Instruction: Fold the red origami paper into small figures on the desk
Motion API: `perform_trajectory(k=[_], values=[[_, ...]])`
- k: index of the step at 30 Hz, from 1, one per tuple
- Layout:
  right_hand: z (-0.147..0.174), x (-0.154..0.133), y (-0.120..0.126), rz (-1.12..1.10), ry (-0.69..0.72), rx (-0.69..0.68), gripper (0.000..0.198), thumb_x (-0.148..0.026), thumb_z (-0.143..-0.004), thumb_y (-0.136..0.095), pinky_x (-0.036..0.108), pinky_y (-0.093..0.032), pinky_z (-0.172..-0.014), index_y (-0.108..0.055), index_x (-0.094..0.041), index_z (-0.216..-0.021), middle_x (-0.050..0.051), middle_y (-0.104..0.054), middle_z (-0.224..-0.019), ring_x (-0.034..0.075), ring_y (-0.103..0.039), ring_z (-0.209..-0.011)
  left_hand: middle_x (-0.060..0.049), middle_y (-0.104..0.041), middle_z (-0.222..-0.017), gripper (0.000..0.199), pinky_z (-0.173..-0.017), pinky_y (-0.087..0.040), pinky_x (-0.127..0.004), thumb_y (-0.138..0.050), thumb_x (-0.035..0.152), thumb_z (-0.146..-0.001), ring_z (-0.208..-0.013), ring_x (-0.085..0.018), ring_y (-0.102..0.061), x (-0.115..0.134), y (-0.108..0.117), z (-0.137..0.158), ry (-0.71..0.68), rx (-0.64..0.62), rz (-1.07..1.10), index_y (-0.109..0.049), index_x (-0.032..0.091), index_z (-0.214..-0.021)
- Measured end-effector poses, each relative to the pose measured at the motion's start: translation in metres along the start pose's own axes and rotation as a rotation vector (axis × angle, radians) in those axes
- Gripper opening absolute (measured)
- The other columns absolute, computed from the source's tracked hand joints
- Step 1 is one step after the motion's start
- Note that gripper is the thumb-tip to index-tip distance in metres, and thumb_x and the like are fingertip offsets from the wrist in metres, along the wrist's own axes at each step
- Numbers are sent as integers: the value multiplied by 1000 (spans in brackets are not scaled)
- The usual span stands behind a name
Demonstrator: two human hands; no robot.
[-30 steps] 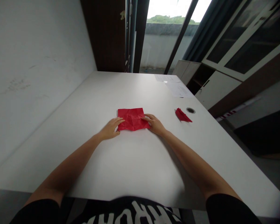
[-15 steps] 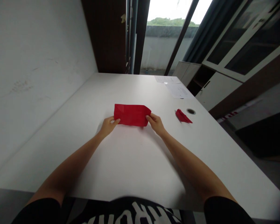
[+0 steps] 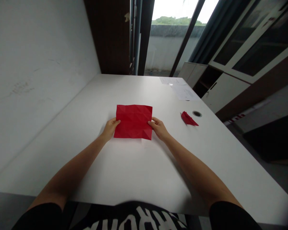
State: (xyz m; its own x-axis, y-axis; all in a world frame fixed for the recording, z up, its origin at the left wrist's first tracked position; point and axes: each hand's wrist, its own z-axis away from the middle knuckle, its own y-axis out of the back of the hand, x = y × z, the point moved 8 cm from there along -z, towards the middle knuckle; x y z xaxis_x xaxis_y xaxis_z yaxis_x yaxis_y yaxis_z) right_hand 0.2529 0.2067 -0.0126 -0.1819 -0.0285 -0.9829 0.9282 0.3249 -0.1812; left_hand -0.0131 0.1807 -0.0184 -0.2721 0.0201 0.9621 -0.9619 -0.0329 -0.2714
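Observation:
A creased sheet of red paper [image 3: 133,122] is spread open between my hands, just over the white table. My left hand [image 3: 111,127] pinches its left edge, thumb on top and fingers underneath. On the opposite edge, my right hand [image 3: 159,127] grips the paper the same way. Fold lines cross the sheet, and its lower right corner bends a little. To the right lies a folded red paper piece [image 3: 188,118], apart from both hands.
The white table [image 3: 134,172] meets a wall [image 3: 43,80] on the left. Printed sheets [image 3: 184,92] lie at the far right, and a round cable hole [image 3: 197,113] sits beside the folded piece. Cabinets [image 3: 228,91] stand beyond the right edge.
The red paper has unfolded from a narrow strip into a taller, nearly square sheet. Both hands keep hold of its side edges and have barely shifted.

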Motion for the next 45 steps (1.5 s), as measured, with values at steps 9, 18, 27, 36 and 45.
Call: perform_trajectory(k=[9, 18, 27, 36, 45], values=[[-1, 7, 12, -158, -46, 25, 14, -28, -72, -72, 25, -43, -61, -72, -21, -84, -2, -66, -71, 12, -55, -63, -2, -69, -77, 21, -60, -47, -25, -62, 32, -75, -64, -14, -61, 1, 5, -3, 26, -61, 10, -68, 16, -88], [0, 2, 10, 83, 46, 63, 24, -42, -79, -72, 26, -41, -65, -64, -21, -81, -2, -61, -76, 13, -51, -69, 0, -65, -82, 27, -67, -47, -23, -76, 31, -74, -74, -13, -59, 6, -2, 1, -135, -87, -333, -63, 18, -93], [3, 15, -2, 194, 13, -41, 53, -35, -76, -73, 25, -41, -59, -55, -26, -126, -5, -56, -79, 13, -51, -65, 0, -66, -87, 43, -71, -52, -25, -73, 27, -79, -76, -13, -64, 11, -4, 6, -226, -16, -415, -62, 22, -120], [4, 8, 5, 409, 112, 103, 43, -35, -81, -64, 27, -41, -60, -59, -24, -123, -3, -54, -79, 14, -50, -66, -6, -74, -99, 62, -76, -59, -35, -84, 33, -71, -84, -20, -72, -12, -9, 8, -5, -37, -209, -50, 21, -121], [7, 5, 7, 419, 138, 222, 42, -37, -79, -64, 28, -43, -64, -61, -23, -119, -1, -57, -82, 16, -50, -72, -10, -73, -108, 49, -86, -59, -40, -85, 28, -69, -91, -22, -72, -17, -20, 18, 75, -7, -137, -60, 16, -109]])
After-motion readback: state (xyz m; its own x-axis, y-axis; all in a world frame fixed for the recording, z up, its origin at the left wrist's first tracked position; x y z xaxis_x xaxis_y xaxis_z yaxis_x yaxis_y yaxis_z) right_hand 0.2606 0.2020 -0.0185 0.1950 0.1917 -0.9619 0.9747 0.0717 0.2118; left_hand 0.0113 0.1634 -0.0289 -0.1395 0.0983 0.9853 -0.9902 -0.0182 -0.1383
